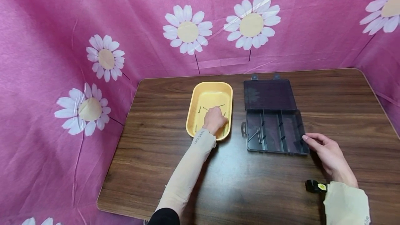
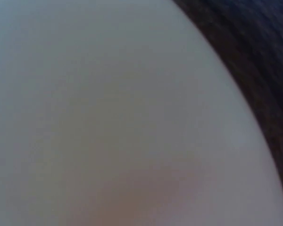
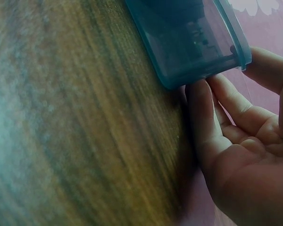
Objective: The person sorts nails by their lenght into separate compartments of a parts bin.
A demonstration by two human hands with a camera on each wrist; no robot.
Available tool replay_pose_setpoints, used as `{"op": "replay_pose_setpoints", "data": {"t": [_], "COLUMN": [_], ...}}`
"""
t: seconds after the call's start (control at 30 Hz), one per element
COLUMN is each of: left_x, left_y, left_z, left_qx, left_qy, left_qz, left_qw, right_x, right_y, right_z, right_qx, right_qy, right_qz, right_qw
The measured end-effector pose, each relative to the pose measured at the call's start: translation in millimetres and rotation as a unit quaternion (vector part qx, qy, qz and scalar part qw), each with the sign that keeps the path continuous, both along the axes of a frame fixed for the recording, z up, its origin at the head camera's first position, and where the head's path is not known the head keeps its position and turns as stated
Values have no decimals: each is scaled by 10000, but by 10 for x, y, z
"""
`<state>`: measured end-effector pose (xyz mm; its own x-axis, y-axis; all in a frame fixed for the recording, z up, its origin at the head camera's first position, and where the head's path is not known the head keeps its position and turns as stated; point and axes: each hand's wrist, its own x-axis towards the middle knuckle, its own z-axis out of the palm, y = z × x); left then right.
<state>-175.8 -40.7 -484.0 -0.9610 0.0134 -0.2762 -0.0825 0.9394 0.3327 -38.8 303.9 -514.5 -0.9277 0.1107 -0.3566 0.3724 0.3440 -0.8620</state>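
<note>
My left hand [image 1: 215, 119] reaches down into a yellow tray [image 1: 189, 121], its fingers bent toward the bottom and mostly hidden by the back of the hand. Around it lie several thin metal pieces, nails or screws [image 1: 200, 109]. A dark see-through compartment box [image 1: 272, 152] stands to the right, its lid [image 1: 269, 94] laid back. A few similar metal pieces [image 1: 259, 136] lie in its leftmost compartment. My right hand [image 1: 328, 153] holds the box's right edge near the front corner; the right wrist view shows bent fingers [image 3: 236, 101] against the wall and rim.
Both containers stand on a brown wood-grain table [image 1: 243, 190]. A pink curtain [image 1: 140, 27] with white flowers hangs behind and to the left. A black strap-like piece [image 1: 314, 186] sits by the right wrist. Pale blur fills most of the left wrist view.
</note>
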Motion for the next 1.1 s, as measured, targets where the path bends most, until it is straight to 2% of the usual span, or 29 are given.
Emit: {"op": "replay_pose_setpoints", "data": {"t": [0.23,0.47,0.67,1.1], "left_x": [-10,5,6,-32], "left_y": [-6,-7,-9,-54], "left_z": [-23,13,29,10], "left_qx": [-34,-27,-27,443], "left_qy": [8,-35,-58,-263], "left_qz": [81,166,213,623], "left_qw": [10000,9999,9998,9967], "right_x": [3,7,13,25], "right_y": [-2,0,-8,-5], "right_z": [1,14,6,15], "right_qx": [-249,-62,-182,-131], "right_qy": [143,36,148,149], "right_qz": [-62,-5,-57,-5], "right_qw": [9996,10000,9997,9998]}}
